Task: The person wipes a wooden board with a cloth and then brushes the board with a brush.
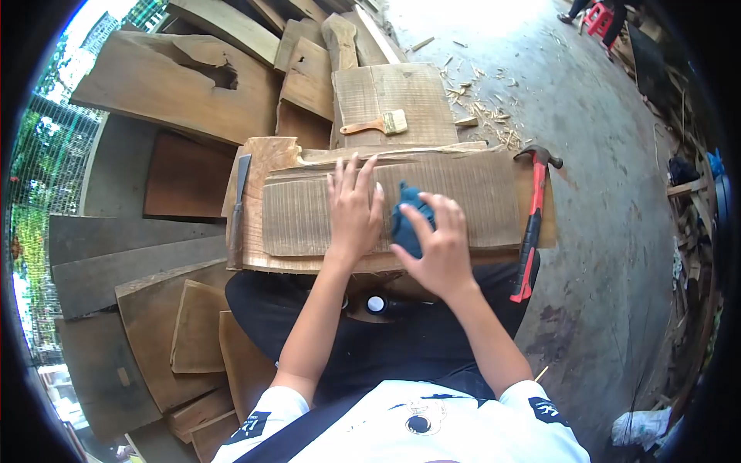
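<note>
A rough-sawn wooden board (297, 220) lies across a larger plank (258, 158) in front of me, above my lap. My left hand (355, 216) rests flat on the board's middle, fingers spread and pointing away from me. Just right of it, my right hand (441, 251) grips a crumpled dark blue cloth (407, 228) against the board's surface. At the left end of the plank lies a chisel (238, 208) with a wooden handle. A claw hammer (532, 220) with a red and black handle lies along the right end. Beyond the board, a paintbrush (377, 123) sits on another piece of wood.
Planks (185, 85) are stacked and leaning at the back and left. Wood shavings (486, 108) litter the concrete floor (594, 208). A red stool (598, 18) with part of a person shows at the far right. Scrap wood (698, 208) lines the right side.
</note>
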### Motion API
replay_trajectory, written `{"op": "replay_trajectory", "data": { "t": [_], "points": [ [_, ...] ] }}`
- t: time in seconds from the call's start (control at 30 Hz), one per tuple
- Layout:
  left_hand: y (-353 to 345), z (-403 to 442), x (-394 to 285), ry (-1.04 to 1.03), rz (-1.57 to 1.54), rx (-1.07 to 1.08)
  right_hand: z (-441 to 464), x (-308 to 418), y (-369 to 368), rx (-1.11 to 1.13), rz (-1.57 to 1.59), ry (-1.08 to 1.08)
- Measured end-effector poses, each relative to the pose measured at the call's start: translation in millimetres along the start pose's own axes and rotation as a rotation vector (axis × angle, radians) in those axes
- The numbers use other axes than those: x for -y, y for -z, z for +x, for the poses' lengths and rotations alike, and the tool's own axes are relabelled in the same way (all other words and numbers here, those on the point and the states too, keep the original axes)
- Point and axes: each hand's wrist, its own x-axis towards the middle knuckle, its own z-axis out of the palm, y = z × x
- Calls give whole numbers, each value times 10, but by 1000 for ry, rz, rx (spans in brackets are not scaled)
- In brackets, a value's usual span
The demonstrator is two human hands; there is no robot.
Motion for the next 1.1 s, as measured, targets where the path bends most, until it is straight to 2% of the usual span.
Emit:
{"op": "replay_trajectory", "data": {
  "t": [0.1,0.27,0.37,0.5,0.6,0.73,0.8,0.83,0.87,0.93,0.97,1.0,1.03,1.1],
  "points": [
    [-63,-57,-44,-14,242,49,-151,-123,-31,-48,-30,23],
    [-67,-55,-50,12,233,56,-397,-711,346,-200,-237,-222],
    [-57,-50,-80,20,251,73,-233,-585,205,-280,-254,-321],
    [-55,-76,-54,3,228,51,-33,-160,-175,-198,-99,-61],
    [-43,-48,-54,-2,199,43,65,-308,-88,-100,-25,3],
    [-46,-48,-71,9,211,45,503,-1065,16,-348,-237,-256],
    [-65,-56,-63,6,244,49,705,-1007,-54,-299,-299,-308],
    [-71,-55,-66,-1,244,45,757,-929,-90,-215,-243,-242],
    [-73,-58,-71,4,239,41,768,-790,-146,-222,-244,-240],
    [-56,-59,-76,16,231,38,741,-539,-240,-93,-98,-62],
    [-54,-58,-74,10,229,32,779,-590,-223,-65,-65,-67],
    [-61,-62,-70,15,230,32,829,-686,-179,-34,-36,-73],
    [-68,-60,-71,21,230,31,917,-808,-93,-86,-160,-130],
    [-64,-56,-73,23,231,28,1043,-1147,-47,-180,-210,-315]
  ]
}}
